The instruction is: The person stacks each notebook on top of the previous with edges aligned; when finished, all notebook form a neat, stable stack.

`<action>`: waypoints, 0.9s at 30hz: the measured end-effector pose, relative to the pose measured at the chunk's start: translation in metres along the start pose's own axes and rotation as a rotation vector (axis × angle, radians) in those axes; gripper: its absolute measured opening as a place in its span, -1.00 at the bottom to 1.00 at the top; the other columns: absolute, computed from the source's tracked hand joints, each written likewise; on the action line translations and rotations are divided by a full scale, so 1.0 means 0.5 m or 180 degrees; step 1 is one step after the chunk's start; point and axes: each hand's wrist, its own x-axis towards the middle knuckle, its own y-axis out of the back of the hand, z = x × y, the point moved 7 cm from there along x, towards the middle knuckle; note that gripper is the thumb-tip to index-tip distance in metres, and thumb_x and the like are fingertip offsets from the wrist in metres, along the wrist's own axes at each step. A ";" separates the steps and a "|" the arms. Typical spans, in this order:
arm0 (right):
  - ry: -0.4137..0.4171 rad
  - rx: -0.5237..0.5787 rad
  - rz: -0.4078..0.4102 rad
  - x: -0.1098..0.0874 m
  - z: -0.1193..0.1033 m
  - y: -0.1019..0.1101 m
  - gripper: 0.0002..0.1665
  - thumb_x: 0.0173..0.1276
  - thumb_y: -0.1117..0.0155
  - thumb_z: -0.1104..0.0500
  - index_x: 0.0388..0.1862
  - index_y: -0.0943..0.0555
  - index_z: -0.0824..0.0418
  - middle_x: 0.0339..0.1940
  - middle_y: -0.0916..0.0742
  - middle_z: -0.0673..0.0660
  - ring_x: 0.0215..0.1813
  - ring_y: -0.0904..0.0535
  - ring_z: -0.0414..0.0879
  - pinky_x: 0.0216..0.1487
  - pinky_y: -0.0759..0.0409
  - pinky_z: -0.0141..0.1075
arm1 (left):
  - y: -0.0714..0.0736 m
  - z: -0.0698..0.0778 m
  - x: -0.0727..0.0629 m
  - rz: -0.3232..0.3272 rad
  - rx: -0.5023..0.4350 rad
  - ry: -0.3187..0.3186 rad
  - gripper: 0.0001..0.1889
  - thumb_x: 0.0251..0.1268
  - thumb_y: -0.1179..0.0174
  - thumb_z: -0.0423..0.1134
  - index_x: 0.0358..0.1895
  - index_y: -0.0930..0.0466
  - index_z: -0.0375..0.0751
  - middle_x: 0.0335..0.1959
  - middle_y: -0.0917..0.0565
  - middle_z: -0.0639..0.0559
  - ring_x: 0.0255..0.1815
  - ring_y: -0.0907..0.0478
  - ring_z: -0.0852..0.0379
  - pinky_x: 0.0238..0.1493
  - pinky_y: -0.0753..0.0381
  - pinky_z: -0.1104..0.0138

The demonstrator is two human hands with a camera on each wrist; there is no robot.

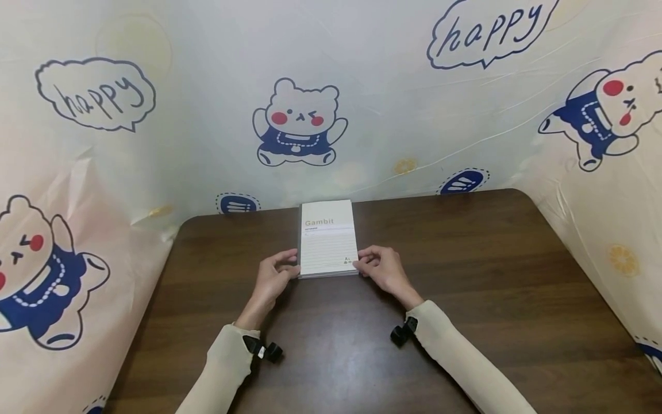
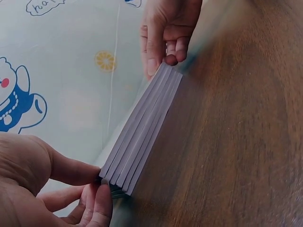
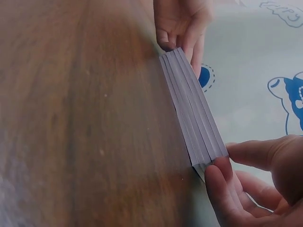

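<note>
A neat stack of several notebooks (image 1: 327, 244) lies near the far edge of the table, its top cover white and printed "Gambit". The pale page edges of the stack (image 2: 142, 132) show in the left wrist view, one notebook on another. My left hand (image 1: 274, 277) holds the stack's near left corner, thumb and bent fingers against the side. At the near right corner, my right hand (image 1: 384, 269) grips the same stack (image 3: 191, 106) with thumb and curled fingers. Some fingertips are hidden behind the notebooks.
The dark wooden table (image 1: 331, 345) has rounded far corners. A pale cloth (image 1: 196, 144) printed with cartoon bears hangs close behind it and along both sides. A black wrist camera (image 1: 271, 352) sits by the left cuff, another black camera (image 1: 400, 334) by the right.
</note>
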 end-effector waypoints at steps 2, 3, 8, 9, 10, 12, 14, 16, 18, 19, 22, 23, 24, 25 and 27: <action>0.0012 -0.0007 0.0007 -0.001 -0.001 0.001 -0.69 0.32 -0.52 0.23 0.01 -0.75 0.32 -0.25 -0.83 0.20 -0.41 -0.74 -0.17 -0.35 -0.70 -0.37 | -0.001 0.001 0.000 0.0000 0.0007 -0.0015 -0.50 0.33 -0.33 -0.39 0.35 -0.62 -0.14 0.24 -0.66 -0.18 0.04 -0.68 -0.03 -0.11 -0.56 0.40; 0.0017 -0.0010 0.0011 -0.002 -0.001 0.002 -0.69 0.32 -0.52 0.23 0.01 -0.75 0.32 -0.25 -0.83 0.20 -0.42 -0.74 -0.17 -0.35 -0.70 -0.37 | -0.002 0.001 0.000 -0.0003 0.0026 -0.0027 -0.50 0.34 -0.33 -0.39 0.35 -0.62 -0.14 0.24 -0.66 -0.18 0.04 -0.68 -0.04 -0.11 -0.56 0.41; 0.0037 0.0005 0.0043 -0.003 0.000 0.003 -0.69 0.31 -0.53 0.24 0.00 -0.75 0.32 -0.28 -0.83 0.19 -0.43 -0.74 -0.16 -0.36 -0.70 -0.36 | -0.004 0.002 0.000 -0.0027 0.0056 -0.0126 -0.50 0.36 -0.33 -0.38 0.36 -0.61 -0.15 0.24 -0.65 -0.20 0.04 -0.70 -0.05 -0.14 -0.59 0.43; 0.0042 0.0015 0.0042 -0.003 0.001 0.002 -0.69 0.32 -0.53 0.23 0.00 -0.75 0.32 -0.28 -0.82 0.19 -0.43 -0.73 -0.16 -0.36 -0.71 -0.36 | -0.004 0.001 -0.002 -0.0031 0.0078 -0.0146 -0.50 0.37 -0.33 -0.38 0.37 -0.60 -0.15 0.24 -0.65 -0.21 0.03 -0.70 -0.05 -0.15 -0.59 0.44; 0.0055 0.0022 0.0039 -0.003 0.001 0.001 -0.69 0.32 -0.53 0.23 0.00 -0.75 0.32 -0.29 -0.82 0.19 -0.43 -0.73 -0.16 -0.35 -0.71 -0.36 | -0.003 0.001 -0.003 -0.0030 0.0085 -0.0158 -0.50 0.37 -0.33 -0.38 0.37 -0.60 -0.16 0.24 -0.65 -0.22 0.02 -0.70 -0.05 -0.16 -0.61 0.44; 0.0070 0.0043 0.0022 -0.004 0.002 0.000 -0.69 0.35 -0.51 0.20 0.01 -0.74 0.31 -0.29 -0.82 0.19 -0.42 -0.73 -0.16 -0.34 -0.73 -0.35 | -0.002 0.000 -0.006 -0.0034 0.0118 -0.0187 -0.50 0.38 -0.33 -0.38 0.37 -0.60 -0.17 0.23 -0.65 -0.23 0.02 -0.71 -0.05 -0.19 -0.61 0.45; 0.0079 0.0059 -0.0015 -0.008 0.004 -0.002 -0.69 0.40 -0.47 0.15 0.04 -0.74 0.29 -0.27 -0.83 0.20 -0.41 -0.75 -0.15 -0.32 -0.75 -0.34 | -0.002 -0.001 -0.009 -0.0033 0.0159 -0.0219 -0.51 0.38 -0.34 -0.38 0.37 -0.60 -0.18 0.22 -0.66 -0.24 0.01 -0.72 -0.05 -0.21 -0.62 0.45; 0.0090 0.0057 -0.0053 -0.012 0.006 -0.002 -0.69 0.46 -0.42 0.10 0.06 -0.74 0.26 -0.22 -0.84 0.20 -0.39 -0.77 -0.12 -0.31 -0.77 -0.33 | -0.001 -0.003 -0.010 -0.0026 0.0223 -0.0271 -0.51 0.38 -0.34 -0.36 0.37 -0.60 -0.18 0.20 -0.66 -0.24 0.00 -0.72 -0.05 -0.23 -0.62 0.45; 0.0120 0.0030 -0.0122 -0.018 0.005 -0.002 -0.67 0.51 -0.36 0.08 0.10 -0.72 0.26 -0.15 -0.85 0.22 -0.36 -0.78 -0.10 -0.28 -0.78 -0.31 | 0.001 -0.002 -0.015 -0.0007 0.0328 -0.0383 -0.52 0.38 -0.35 -0.36 0.36 -0.60 -0.20 0.18 -0.68 -0.26 -0.02 -0.75 -0.09 -0.25 -0.63 0.45; 0.0130 -0.0010 -0.0160 -0.022 0.005 0.000 -0.65 0.53 -0.34 0.07 0.12 -0.71 0.26 -0.13 -0.85 0.22 -0.35 -0.78 -0.10 -0.27 -0.79 -0.30 | 0.003 -0.001 -0.018 0.0013 0.0410 -0.0437 -0.52 0.38 -0.36 -0.34 0.35 -0.60 -0.20 0.17 -0.69 -0.25 -0.02 -0.75 -0.10 -0.25 -0.62 0.46; 0.0170 -0.0149 -0.0288 -0.034 0.004 0.009 -0.62 0.55 -0.30 0.05 0.17 -0.68 0.26 -0.08 -0.83 0.20 -0.30 -0.77 -0.10 -0.23 -0.78 -0.29 | 0.012 0.009 -0.030 0.0114 0.0674 -0.0735 -0.54 0.38 -0.38 -0.29 0.32 -0.62 -0.22 0.12 -0.73 -0.24 -0.04 -0.79 -0.14 -0.22 -0.72 0.37; 0.0186 -0.0199 -0.0338 -0.039 0.003 0.013 -0.61 0.56 -0.30 0.04 0.19 -0.67 0.26 -0.08 -0.83 0.20 -0.28 -0.77 -0.11 -0.22 -0.78 -0.29 | 0.015 0.014 -0.036 0.0157 0.0785 -0.0862 -0.54 0.38 -0.39 -0.26 0.31 -0.62 -0.22 0.11 -0.73 -0.24 -0.05 -0.79 -0.15 -0.20 -0.76 0.31; 0.0189 -0.0268 -0.0376 -0.044 0.004 0.018 -0.59 0.56 -0.29 0.02 0.20 -0.66 0.25 -0.08 -0.83 0.18 -0.27 -0.76 -0.13 -0.22 -0.76 -0.30 | 0.020 0.019 -0.042 0.0204 0.0897 -0.0995 -0.53 0.37 -0.40 -0.24 0.31 -0.63 -0.22 0.11 -0.73 -0.22 -0.06 -0.79 -0.15 -0.17 -0.79 0.25; 0.0207 -0.0327 -0.0416 -0.049 0.003 0.023 -0.58 0.56 -0.29 0.01 0.22 -0.65 0.25 -0.08 -0.83 0.18 -0.26 -0.76 -0.13 -0.21 -0.75 -0.31 | 0.024 0.024 -0.049 0.0247 0.0997 -0.1127 -0.53 0.37 -0.41 -0.20 0.30 -0.63 -0.22 0.11 -0.72 -0.21 -0.05 -0.78 -0.14 -0.12 -0.80 0.16; 0.0259 -0.0464 -0.0484 -0.058 0.003 0.034 -0.54 0.57 -0.27 -0.01 0.24 -0.64 0.27 -0.05 -0.83 0.17 -0.25 -0.75 -0.14 -0.22 -0.72 -0.32 | 0.032 0.035 -0.062 0.0317 0.1235 -0.1429 -0.51 0.36 -0.43 -0.15 0.30 -0.63 -0.22 0.12 -0.71 -0.18 -0.01 -0.76 -0.12 -0.01 -0.79 0.02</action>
